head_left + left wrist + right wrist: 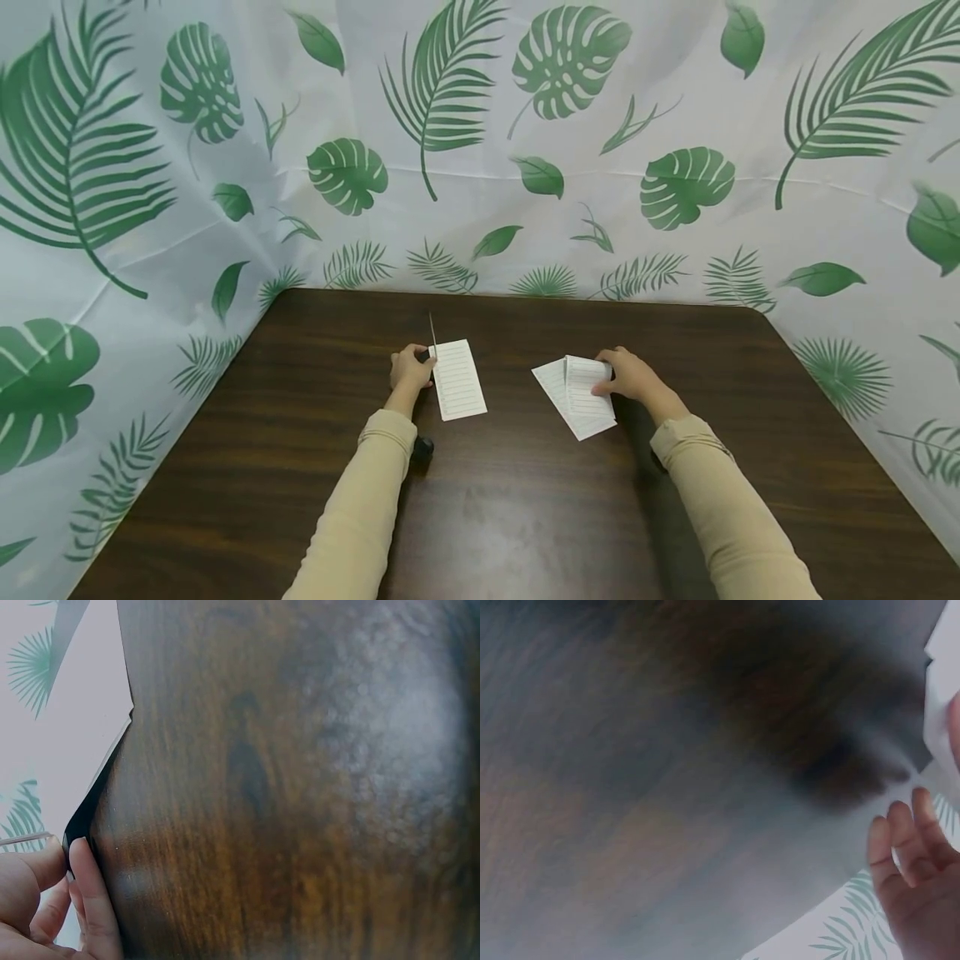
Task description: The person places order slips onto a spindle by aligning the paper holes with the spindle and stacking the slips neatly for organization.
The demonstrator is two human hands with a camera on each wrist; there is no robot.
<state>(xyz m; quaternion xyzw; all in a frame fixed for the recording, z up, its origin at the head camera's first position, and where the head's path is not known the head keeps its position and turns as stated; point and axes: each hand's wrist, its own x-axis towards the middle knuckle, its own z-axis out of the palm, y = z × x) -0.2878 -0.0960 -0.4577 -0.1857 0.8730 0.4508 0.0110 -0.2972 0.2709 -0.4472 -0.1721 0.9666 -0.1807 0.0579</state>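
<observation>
Left of the table's middle, my left hand (409, 369) is at the left edge of a white lined paper pad (459, 379). In the left wrist view its thumb and fingers pinch a black clip-like piece (88, 806) on the paper's edge; its exact kind is unclear. A thin line rises from the pad's upper left corner in the head view. My right hand (632, 375) holds a lined paper sheet (585, 385) by its right side between thumb and fingers. Another lined sheet (553, 382) lies fanned out beneath it. The right wrist view shows several fingers (901, 840) extended past the paper.
A dark brown wooden table (510, 517) reaches back to a white leaf-print curtain (480, 208), which also borders its sides. A small black object (422, 451) is by the left wrist, and dark gear partly shows under the right cuff.
</observation>
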